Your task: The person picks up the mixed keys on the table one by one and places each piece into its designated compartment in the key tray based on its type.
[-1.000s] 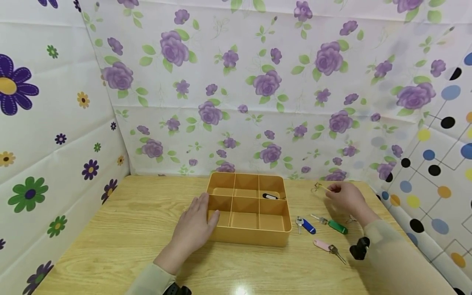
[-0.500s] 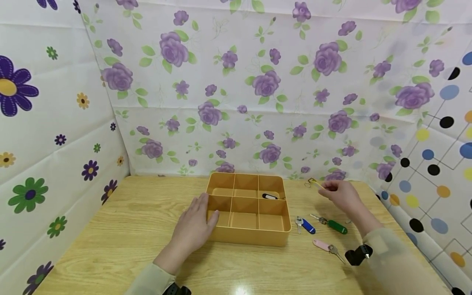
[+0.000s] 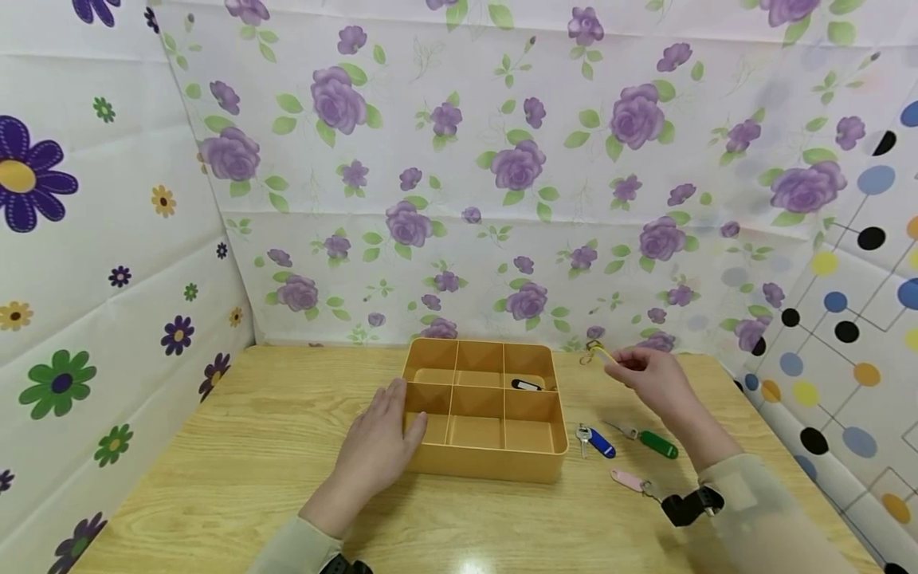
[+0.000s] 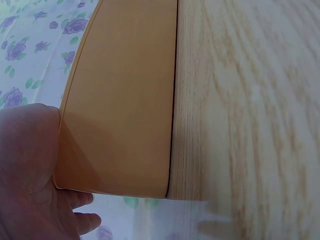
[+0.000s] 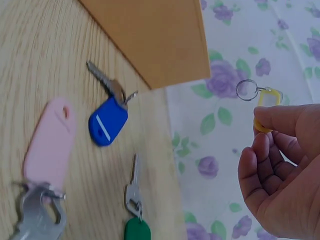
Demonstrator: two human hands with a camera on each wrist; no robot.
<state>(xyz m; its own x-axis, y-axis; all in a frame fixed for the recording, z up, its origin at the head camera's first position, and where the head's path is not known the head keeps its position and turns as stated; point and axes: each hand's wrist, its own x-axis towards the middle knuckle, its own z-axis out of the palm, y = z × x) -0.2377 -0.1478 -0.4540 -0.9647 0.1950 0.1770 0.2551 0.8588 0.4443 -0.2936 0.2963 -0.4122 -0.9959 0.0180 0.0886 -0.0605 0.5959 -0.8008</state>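
My left hand (image 3: 376,438) rests at the left end of an orange six-compartment organizer box (image 3: 484,462), fingers fairly straight along its side and thumb over the front-left compartment. In the left wrist view the palm lies against the box's rim. My right hand (image 3: 656,387) pinches a yellow key tag (image 5: 270,97) between thumb and forefinger, right of the box's back corner and above the table. A metal ring (image 5: 246,90) hangs from the tag's far end. A black key tag (image 3: 527,385) with a white label lies in the back-right compartment.
Right of the box, on the wooden table (image 3: 287,454), lie keys with a blue tag (image 3: 602,443), a green tag (image 3: 658,445) and a pink tag (image 3: 628,480). Flowered cloth (image 3: 459,175) hangs behind; a dotted cloth (image 3: 846,399) stands at the right.
My right hand has moved left toward the box and slightly up, carrying the yellow key tag. The left hand keeps its place at the box.
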